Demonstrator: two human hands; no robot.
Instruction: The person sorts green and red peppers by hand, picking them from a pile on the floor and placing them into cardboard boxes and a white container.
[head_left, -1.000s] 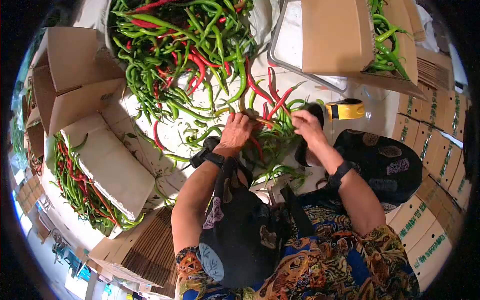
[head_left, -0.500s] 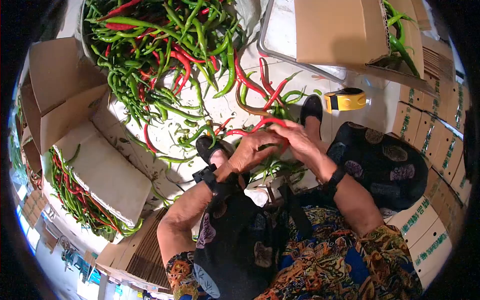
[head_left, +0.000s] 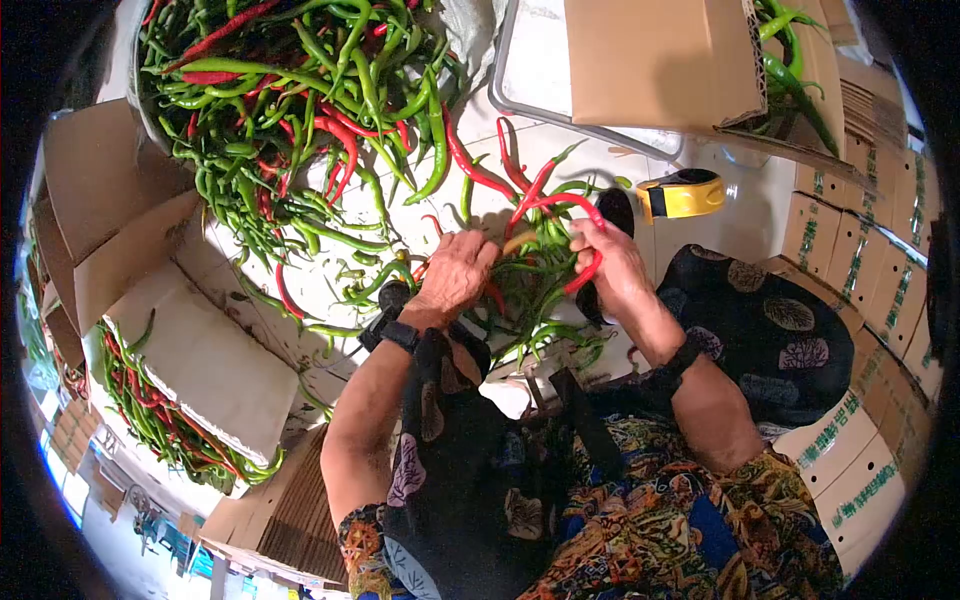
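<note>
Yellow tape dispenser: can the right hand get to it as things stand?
Probably yes. The tape dispenser sits on bare floor just beyond the right hand, nothing between them, though that hand holds a red chili and would need freeing.

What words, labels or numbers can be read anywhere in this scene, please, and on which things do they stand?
Green printing on the stacked flat cartons at the right: characters, too small and blurred to read.
Green printing on the cartons at the lower right: also too blurred to read.
Yellow tape dispenser: no readable label.
Open brown boxes: no text visible.
Nothing else carries legible text.
</note>
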